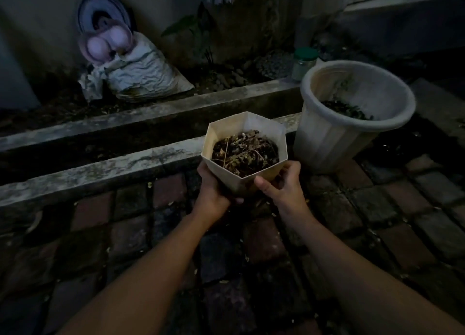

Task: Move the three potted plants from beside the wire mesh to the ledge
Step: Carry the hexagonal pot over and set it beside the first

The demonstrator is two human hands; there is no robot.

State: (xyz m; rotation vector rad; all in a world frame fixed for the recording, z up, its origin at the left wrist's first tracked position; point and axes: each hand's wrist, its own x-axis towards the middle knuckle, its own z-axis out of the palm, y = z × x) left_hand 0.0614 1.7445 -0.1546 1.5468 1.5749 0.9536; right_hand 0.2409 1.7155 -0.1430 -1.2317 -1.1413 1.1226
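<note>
A small cream hexagonal pot (256, 177) with dry leaves and soil is held in front of me, above the brick paving and just short of the concrete ledge (105, 170). My left hand (212, 192) cups its lower left side. My right hand (281, 183) grips its lower right side, thumb on the front face. A larger round cream pot (334, 136) with dark soil stands to the right, at the end of the ledge. No wire mesh is in view.
A drain channel (120, 138) runs behind the ledge, with a second concrete curb (156, 110) beyond it. A crumpled white sack (143, 75) leans on the wall at back left. A green-lidded jar (304, 63) stands behind the round pot. Brick paving (130, 236) lies underfoot.
</note>
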